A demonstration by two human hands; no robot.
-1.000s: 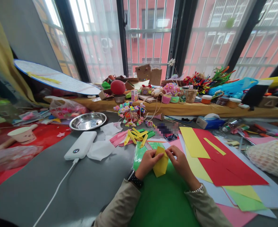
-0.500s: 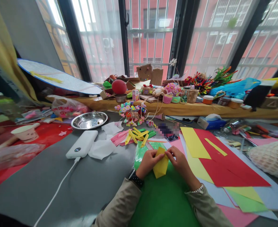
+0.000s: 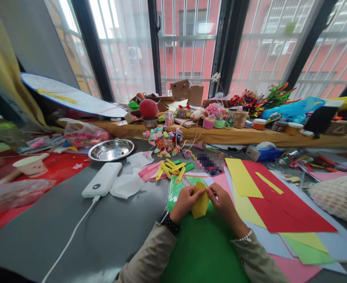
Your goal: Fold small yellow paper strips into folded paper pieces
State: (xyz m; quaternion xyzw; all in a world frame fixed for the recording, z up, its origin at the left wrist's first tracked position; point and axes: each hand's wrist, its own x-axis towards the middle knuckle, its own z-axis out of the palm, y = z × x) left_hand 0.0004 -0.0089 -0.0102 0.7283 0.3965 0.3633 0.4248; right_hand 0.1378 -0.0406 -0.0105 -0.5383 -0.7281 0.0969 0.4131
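Observation:
A piece of folded yellow paper point(image 3: 201, 205) is held up over the green mat point(image 3: 204, 251). My left hand point(image 3: 186, 201) pinches its left and upper part, thumb in front. On the upper right edge, my right hand point(image 3: 222, 200) grips the same paper between thumb and index finger. Both hands are closed, their fingertips almost meeting at the top. Just beyond them lie a green plastic packet point(image 3: 173, 195) and a heap of folded yellow paper strips point(image 3: 173, 169). Right of my right hand are a yellow sheet point(image 3: 244, 179) and a red sheet point(image 3: 294, 208).
A white power bank point(image 3: 102, 180) with a cable lies left, beside white tissues point(image 3: 127, 185) and a metal plate point(image 3: 111, 150). Colourful crafts point(image 3: 164, 141) stand behind. At the far left a person's hand is partly visible near a paper cup point(image 3: 32, 165). A tissue box point(image 3: 263, 153) sits back right.
The yellow paper has tilted slightly and its lower tip has risen a little. Both hands keep their pinch in nearly the same place.

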